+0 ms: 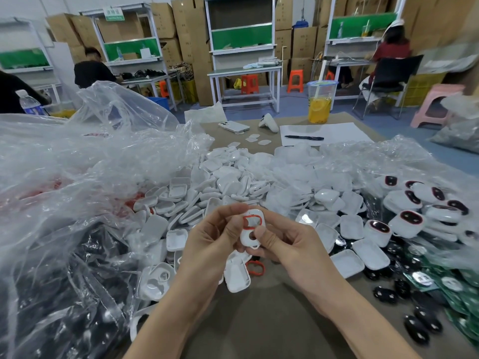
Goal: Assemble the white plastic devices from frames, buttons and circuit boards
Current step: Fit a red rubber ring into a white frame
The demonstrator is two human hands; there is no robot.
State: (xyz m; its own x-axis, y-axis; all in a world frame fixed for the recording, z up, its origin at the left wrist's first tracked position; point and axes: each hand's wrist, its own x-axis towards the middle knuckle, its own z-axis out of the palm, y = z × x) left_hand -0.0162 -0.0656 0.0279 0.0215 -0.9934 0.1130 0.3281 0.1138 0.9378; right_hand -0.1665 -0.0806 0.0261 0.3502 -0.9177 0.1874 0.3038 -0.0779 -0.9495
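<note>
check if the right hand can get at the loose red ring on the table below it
Probably yes: the red ring lies uncovered just below the right hand. But that hand and the left hand both pinch the white frame.

1. We see a white frame (pixel 251 231) held upright, a red ring (pixel 252 220) at its upper opening, pinched between the left hand (pixel 207 244) and right hand (pixel 290 244).
2. At its 6 o'clock, a loose red ring (pixel 256 268) lies on the tabletop (pixel 259 320).
3. At 12 o'clock, we find heaped white shells (pixel 228 177).
4. At 3 o'clock sit white units (pixel 400 226) with dark, red-rimmed centres. At 4 o'clock lie black buttons (pixel 385 294) and green circuit boards (pixel 466 278).
</note>
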